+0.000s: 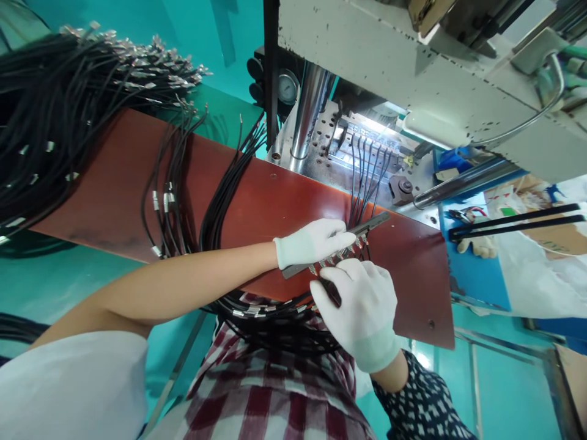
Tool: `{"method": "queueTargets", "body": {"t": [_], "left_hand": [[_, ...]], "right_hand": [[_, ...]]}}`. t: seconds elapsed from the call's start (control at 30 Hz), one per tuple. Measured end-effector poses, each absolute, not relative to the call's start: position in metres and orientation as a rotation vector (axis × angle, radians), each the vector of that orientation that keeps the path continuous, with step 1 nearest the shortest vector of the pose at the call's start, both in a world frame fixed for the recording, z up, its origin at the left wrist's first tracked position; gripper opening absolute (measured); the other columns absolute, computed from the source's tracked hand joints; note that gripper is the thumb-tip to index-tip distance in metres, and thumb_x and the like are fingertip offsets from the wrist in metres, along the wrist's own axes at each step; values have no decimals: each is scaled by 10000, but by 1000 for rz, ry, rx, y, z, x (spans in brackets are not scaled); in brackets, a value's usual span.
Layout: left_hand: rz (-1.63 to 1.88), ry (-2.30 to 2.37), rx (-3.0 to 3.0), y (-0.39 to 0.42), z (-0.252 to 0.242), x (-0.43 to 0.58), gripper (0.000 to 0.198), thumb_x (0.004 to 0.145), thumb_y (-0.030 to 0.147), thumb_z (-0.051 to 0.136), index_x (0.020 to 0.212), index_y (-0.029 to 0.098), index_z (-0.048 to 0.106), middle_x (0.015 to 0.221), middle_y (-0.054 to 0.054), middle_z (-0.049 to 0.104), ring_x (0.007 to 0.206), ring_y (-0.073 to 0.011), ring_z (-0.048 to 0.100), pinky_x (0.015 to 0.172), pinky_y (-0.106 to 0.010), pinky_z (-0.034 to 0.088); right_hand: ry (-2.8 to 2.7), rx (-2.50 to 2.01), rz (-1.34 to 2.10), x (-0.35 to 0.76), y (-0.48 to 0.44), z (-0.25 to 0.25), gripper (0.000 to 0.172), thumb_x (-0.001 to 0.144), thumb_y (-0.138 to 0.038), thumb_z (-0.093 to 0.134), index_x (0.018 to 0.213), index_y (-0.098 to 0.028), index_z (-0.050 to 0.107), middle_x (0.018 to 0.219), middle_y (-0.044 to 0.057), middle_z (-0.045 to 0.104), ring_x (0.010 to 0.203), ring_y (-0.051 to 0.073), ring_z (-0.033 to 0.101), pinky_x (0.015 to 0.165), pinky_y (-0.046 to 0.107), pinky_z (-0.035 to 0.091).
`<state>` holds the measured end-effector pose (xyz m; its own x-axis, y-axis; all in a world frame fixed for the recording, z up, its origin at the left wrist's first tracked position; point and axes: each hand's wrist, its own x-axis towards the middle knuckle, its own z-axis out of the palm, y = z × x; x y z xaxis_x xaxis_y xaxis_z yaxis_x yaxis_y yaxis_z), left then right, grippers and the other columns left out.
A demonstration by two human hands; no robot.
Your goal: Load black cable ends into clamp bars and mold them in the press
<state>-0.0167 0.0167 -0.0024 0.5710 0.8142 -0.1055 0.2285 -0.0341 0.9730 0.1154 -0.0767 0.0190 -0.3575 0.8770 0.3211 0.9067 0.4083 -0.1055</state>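
My left hand [316, 240], in a white glove, is closed over a narrow grey metal bar [378, 221] that lies slantwise above the brown board. Small metal terminals [313, 269] stick out in a row along the bar's near edge. My right hand [360, 305], also gloved, is just below the bar with thumb and fingers curled together near the terminals. Something dark shows between them, but I cannot make out what it is. Beyond the bar, several black cables [362, 183] run from near it into the lit bed of the press.
The brown board [284, 205] spans the front of the press [316, 165]. A cable bundle [220, 208] lies across it, with a large heap of cables [50, 116] at the left. Other cables [275, 311] rest on my lap. A steel column [312, 110] stands behind the board.
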Motion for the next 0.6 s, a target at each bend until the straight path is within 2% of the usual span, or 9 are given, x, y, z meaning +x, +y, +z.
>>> {"method": "queueTargets", "body": {"t": [0.13,0.27,0.33,0.43,0.53,0.6], "left_hand": [[625,912,1582,15,-6,-16,374,931,427,467,660,179,399,623,49,399,596,-98,385,559,-262,319],[641,915,1597,15,-8,-16,387,932,432,469,650,181,381,616,52,379,601,-98,370,556,-257,307],[642,918,1624,15,-8,-17,386,933,435,465,654,180,388,619,50,383,601,-97,376,554,-250,311],[580,863,1632,16,-7,-19,382,942,474,433,696,181,431,623,45,431,566,-95,417,523,-234,332],[480,825,1635,13,-1,-18,398,940,530,421,751,183,468,646,32,494,542,-102,486,492,-223,376],[397,851,1649,9,4,-14,399,931,552,436,776,186,473,654,31,507,533,-110,521,475,-224,399]], "right_hand": [[-2325,-1489,-186,105,-77,7,164,825,-214,614,661,-214,625,661,8,583,687,176,464,734,365,315],[-2313,-1498,-181,101,-78,3,185,813,-187,602,629,-210,587,659,4,581,689,176,470,734,365,318],[-2336,-1477,-108,111,-73,11,155,860,-248,616,710,-221,645,731,-3,631,724,177,505,745,362,328],[-2334,-1460,-193,142,-51,29,157,930,-340,593,964,-247,714,919,8,690,799,185,544,731,347,338],[-2559,-1491,-360,174,-21,43,285,960,-178,494,1177,-229,671,1151,47,674,853,202,544,701,336,338],[-2813,-1472,-269,189,-7,46,309,959,-137,469,1189,-212,662,1129,59,682,873,206,562,703,322,355]]}}
